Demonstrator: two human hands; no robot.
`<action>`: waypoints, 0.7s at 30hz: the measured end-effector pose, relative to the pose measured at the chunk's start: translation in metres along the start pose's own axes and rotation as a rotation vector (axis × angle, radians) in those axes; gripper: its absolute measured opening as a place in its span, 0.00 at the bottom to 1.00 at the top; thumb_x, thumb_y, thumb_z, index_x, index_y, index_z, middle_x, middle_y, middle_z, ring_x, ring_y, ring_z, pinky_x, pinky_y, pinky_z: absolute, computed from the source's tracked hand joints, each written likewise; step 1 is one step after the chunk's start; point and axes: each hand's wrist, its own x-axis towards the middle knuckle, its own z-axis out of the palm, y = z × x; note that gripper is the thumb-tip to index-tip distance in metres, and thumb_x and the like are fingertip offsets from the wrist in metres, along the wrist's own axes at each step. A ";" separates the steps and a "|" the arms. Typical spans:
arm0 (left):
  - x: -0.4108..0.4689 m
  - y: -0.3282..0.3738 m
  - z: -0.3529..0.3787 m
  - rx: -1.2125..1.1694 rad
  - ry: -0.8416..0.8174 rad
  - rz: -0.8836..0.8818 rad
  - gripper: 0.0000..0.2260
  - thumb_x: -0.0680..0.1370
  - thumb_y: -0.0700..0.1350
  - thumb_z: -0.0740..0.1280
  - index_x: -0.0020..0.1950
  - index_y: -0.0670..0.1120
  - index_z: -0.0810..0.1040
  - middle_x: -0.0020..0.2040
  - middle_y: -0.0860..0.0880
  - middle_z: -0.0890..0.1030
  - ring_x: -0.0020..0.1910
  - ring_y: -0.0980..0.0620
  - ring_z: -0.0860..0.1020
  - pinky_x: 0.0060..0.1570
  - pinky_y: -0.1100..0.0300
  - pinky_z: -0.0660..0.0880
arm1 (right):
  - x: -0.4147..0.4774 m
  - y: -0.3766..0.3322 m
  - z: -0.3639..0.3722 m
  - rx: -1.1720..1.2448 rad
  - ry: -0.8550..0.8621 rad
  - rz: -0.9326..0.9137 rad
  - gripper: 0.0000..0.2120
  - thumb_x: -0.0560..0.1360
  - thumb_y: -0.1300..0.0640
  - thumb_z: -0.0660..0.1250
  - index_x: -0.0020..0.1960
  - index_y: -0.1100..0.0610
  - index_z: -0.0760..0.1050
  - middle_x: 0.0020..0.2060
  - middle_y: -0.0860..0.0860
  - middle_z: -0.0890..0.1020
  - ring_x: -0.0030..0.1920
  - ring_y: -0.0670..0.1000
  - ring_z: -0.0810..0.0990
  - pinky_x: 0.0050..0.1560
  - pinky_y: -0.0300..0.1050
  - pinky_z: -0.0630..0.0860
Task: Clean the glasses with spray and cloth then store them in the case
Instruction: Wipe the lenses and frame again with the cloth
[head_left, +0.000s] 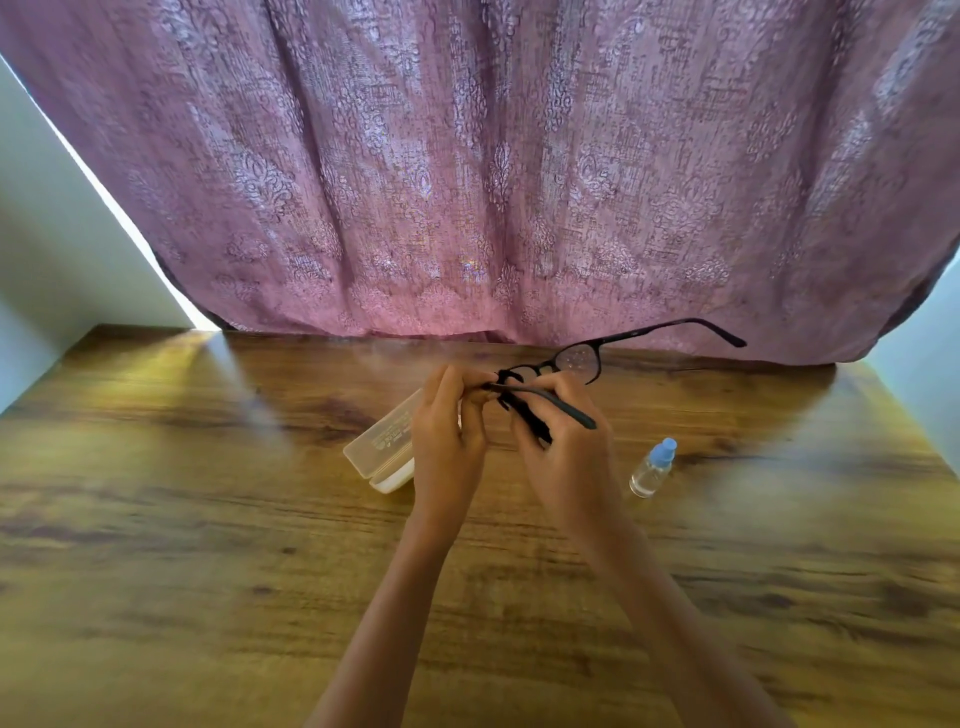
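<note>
Both hands hold the glasses (579, 358) above the worktop (208, 519). Left hand (447, 431) grip pinches the frame at one lens. Right hand (566, 447) grip curls round the black cloth (527, 413) and frame. Case (379, 449) lies open behind left hand; spray bottle (652, 470) stands apart, right.

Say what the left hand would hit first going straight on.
The glasses, which the left hand is pinching at its fingertips; past them, probably the pink curtain, though depth is unclear.
</note>
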 end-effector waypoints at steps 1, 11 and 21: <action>0.001 0.000 -0.001 0.006 0.009 -0.003 0.11 0.73 0.28 0.60 0.46 0.41 0.76 0.42 0.53 0.76 0.42 0.64 0.75 0.43 0.75 0.68 | -0.001 -0.002 -0.001 0.027 -0.015 0.000 0.12 0.75 0.57 0.66 0.53 0.63 0.81 0.44 0.53 0.79 0.43 0.50 0.78 0.43 0.41 0.77; 0.003 -0.005 -0.004 0.009 0.020 -0.005 0.08 0.74 0.32 0.63 0.46 0.43 0.76 0.42 0.49 0.79 0.42 0.55 0.77 0.42 0.58 0.75 | -0.005 0.004 -0.007 -0.128 -0.047 0.058 0.13 0.73 0.61 0.71 0.56 0.64 0.80 0.44 0.53 0.78 0.41 0.47 0.75 0.43 0.37 0.74; 0.002 -0.004 -0.003 0.066 0.007 0.009 0.11 0.73 0.28 0.63 0.46 0.42 0.77 0.41 0.54 0.76 0.43 0.67 0.73 0.43 0.74 0.67 | -0.004 -0.005 0.002 -0.015 -0.038 0.037 0.14 0.76 0.57 0.63 0.58 0.61 0.79 0.47 0.51 0.78 0.45 0.46 0.77 0.43 0.36 0.76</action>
